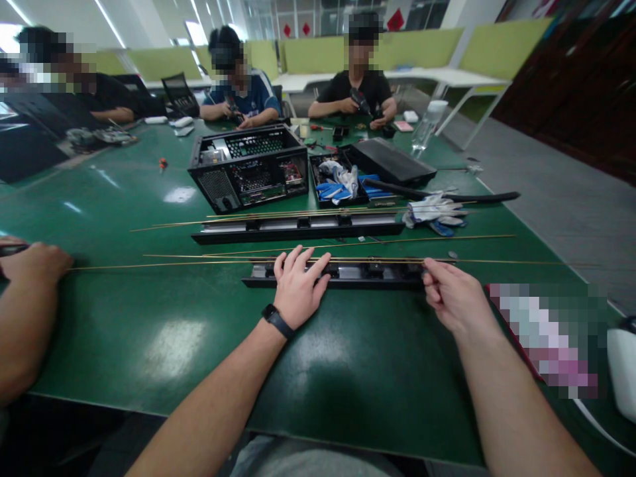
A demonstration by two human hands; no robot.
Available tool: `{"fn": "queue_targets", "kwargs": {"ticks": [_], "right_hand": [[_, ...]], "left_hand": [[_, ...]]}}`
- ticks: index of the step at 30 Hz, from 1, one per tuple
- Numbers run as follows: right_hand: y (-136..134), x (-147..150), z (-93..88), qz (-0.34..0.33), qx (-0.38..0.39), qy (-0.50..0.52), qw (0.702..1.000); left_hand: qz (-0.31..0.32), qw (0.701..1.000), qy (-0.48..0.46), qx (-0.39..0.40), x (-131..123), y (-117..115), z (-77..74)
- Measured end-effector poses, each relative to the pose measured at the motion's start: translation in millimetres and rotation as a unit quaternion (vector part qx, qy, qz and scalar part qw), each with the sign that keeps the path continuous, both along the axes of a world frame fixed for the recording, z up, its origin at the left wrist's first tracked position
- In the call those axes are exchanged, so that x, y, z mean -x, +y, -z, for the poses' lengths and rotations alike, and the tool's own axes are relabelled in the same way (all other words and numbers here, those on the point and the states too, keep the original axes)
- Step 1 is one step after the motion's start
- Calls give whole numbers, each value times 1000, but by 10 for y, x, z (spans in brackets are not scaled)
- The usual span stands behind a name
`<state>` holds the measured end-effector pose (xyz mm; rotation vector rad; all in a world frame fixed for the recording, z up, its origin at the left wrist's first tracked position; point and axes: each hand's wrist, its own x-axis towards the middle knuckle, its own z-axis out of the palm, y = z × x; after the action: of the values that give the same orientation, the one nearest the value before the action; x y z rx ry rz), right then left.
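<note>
A long black rail (342,283) with a pale inner strip and dark blocks lies lengthwise before me on the green table. Several thin brass-coloured rods (223,262) run along its top and stick out past both ends. My left hand (301,285), a dark band at its wrist, rests over the middle of the rail with fingers spread, fingertips touching the rods. At the rail's right end, my right hand (450,291) is closed, thumb and forefinger pinching at the rods' level. What its curled fingers cover is hidden. A second black rail (298,234) lies just beyond, also with thin rods above it.
Behind the rails stand an open black computer case (248,169) and a black tray (318,192) holding gloves. More gloves (432,211), a black tube (477,197) and a clear bottle (426,129) are farther right. A neighbour's hand (42,262) is at left; other people sit opposite.
</note>
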<state>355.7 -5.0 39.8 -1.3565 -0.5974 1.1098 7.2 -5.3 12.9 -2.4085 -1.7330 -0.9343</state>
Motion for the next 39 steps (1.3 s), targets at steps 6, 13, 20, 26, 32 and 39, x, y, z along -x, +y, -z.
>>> {"fn": "queue_targets", "kwargs": {"ticks": [6,13,20,26,32,39], "right_hand": [[-4,44,-39,12,13,-13,1000],[-13,64,-72,16,24,-4,1000],[40,-122,-19,64,31,26,997],[70,-283,-1,131,53,25,990],[15,-140,-69,97,69,26,993],[12,-158,-74,52,50,21,997]], "left_hand": [[0,1000,0,7,-2,-3,-15],[3,1000,4,-3,13,1,5],[8,1000,-2,-4,16,6,7],[6,1000,1,2,18,3,-3],[11,1000,1,-1,21,9,2],[9,1000,1,4,19,3,-15]]}}
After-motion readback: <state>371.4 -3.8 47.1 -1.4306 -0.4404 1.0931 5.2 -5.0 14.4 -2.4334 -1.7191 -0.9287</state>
